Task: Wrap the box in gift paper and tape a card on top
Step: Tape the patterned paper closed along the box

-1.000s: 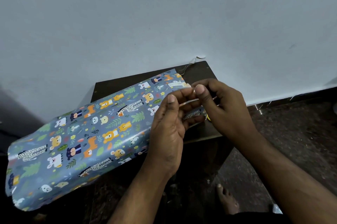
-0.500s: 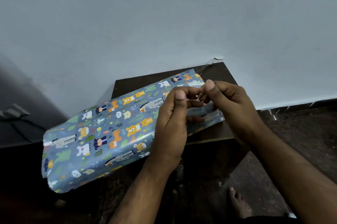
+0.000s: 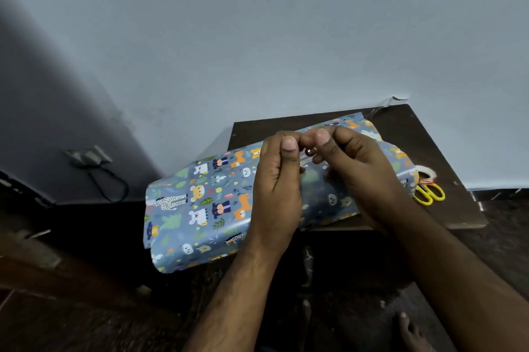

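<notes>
whatever sits between the two thumbs is too small and blurred to name; only a small shiny bit shows there, so i cannot tell what either grip holds. the box itself is fully covered by the gift paper (image 3: 206,202), blue with cartoon animals, and both hands hide its middle part. no card can be made out. the tape roll (image 3: 426,173) is half hidden behind the right end of the wrapped box, and the yellow scissors (image 3: 429,194) lie just beside it, partly tucked under the paper's edge.

the wrapped box lies slantwise on the dark bench (image 3: 446,151), its right end on the top and its left end hanging well past the bench's left and front edges over the dark floor. the bench stands against the pale wall (image 3: 257,51), with bare top showing behind the box and to the right of the scissors. a cable and plug (image 3: 88,157) lie on the floor at left, well apart.

the left hand (image 3: 277,188) and right hand (image 3: 357,168) are raised over the box, fingers curled, thumbs up and nearly touching, knuckles turned toward each other. both forearms reach in from the bottom edge. a bare foot (image 3: 409,331) is cut off at lower right.
</notes>
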Motion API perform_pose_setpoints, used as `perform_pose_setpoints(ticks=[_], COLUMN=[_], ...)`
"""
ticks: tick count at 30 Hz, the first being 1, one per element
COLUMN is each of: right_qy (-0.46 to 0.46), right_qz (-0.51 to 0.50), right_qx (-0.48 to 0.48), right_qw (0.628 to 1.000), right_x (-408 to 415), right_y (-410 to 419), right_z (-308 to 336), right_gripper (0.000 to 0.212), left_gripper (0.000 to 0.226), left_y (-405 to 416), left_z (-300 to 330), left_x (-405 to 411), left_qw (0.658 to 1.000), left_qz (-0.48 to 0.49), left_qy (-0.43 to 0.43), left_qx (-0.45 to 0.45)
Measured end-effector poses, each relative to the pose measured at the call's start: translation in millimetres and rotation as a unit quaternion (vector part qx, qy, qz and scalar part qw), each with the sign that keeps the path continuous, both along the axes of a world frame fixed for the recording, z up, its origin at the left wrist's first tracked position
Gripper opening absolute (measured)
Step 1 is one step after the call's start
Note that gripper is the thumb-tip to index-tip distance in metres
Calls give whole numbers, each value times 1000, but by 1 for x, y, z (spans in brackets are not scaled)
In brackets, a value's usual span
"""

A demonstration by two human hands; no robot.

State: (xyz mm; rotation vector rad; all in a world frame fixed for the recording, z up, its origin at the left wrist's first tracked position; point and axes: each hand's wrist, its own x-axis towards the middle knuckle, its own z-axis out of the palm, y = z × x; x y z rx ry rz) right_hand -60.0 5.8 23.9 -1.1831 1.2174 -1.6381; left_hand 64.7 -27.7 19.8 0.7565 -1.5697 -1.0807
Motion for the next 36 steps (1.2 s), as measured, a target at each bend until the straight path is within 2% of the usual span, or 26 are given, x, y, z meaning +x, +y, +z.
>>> perform_pose_setpoints(ticks=[12,16,19,22,24,26,28,29,32,34,36], right_qy=[-1,-4,32,59,52,39,39,37,-21,-40,-37], right_qz=[-1,8,-10,-19,-38,-83,-136,-162,-218,-213,-190], right_qx=[-38,-23,-36,-43,-30,-20,-18,-19,-24,-10,7], right_qw=[999,1000,999,997,997,996,990,986,975,976,981], right_x=[16,14,10,7,6,4,4,6,19,31,40], right_y=[-12,-11,-9,-8,-9,-11,-13,-14,-22,-28,-34], right_z=[-3,-3,-1,-1,-4,-7,-8,-7,-5,-4,-7], right_gripper=[9,9,9,12,14,12,11,10,10,10,10], left_gripper=[37,38,36,39,40,40,33,26,7,25,47], left_y=[-14,-14,-11,-6,-7,-11,-16,-19,-27,-29,-33], left_z=[-7,-7,-5,0,2,2,-2,-5,-12,-14,-15], left_x=[8,10,9,7,7,9,15,18,23,25,28], left_qw=[998,998,998,996,987,984,992,990,943,901,897], left_qz=[69,63,68,58,65,90,113,121,146,152,161], left_qy=[-5,-1,12,38,88,90,4,-66,-297,-405,-410], left_qx=[1,7,2,60,120,121,62,17,-46,-40,-32])
